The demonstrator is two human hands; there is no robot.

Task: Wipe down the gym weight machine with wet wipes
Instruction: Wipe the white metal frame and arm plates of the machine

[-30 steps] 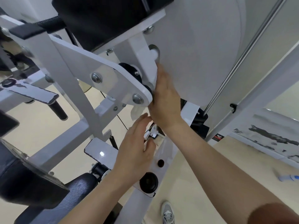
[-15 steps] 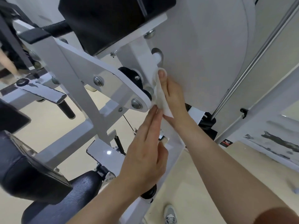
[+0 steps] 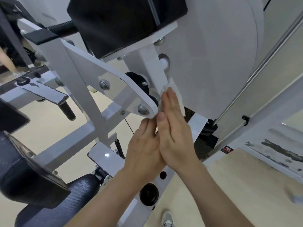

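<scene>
1. Here, the person's right hand [image 3: 173,128] lies flat with its fingers straight and close together, pressing a white wet wipe [image 3: 177,94] against the weight machine [image 3: 91,89].
2. The wet wipe sits under the right hand's fingertips [image 3: 168,94], at the lower end of the white upright post [image 3: 147,68], where that post meets the large white shroud [image 3: 213,54]. Part of the wipe shows past the fingers on their upper and right side.
3. The left hand [image 3: 144,149] is just beside the right hand, touching it along the thumb side, back to the camera. Its fingers lie fairly straight and hold nothing that can be seen; their tips reach up to the lower end of the rounded white plate [image 3: 114,86].
4. That plate carries two round bolt heads – one near its middle [image 3: 104,84], one at its lower tip [image 3: 143,109] – and a black pulley [image 3: 137,79] sits between the plate and the post.
5. A black pad [image 3: 123,22] is mounted above the post.
6. A chrome rod [image 3: 262,63] runs diagonally along the right of the shroud.
7. Below the hands, the white frame member holds a round black bumper [image 3: 148,194].
8. A dark padded seat [image 3: 57,202] fills the lower left, and a grey shoe [image 3: 168,218] stands on the pale floor [image 3: 237,185] at the bottom edge.
</scene>
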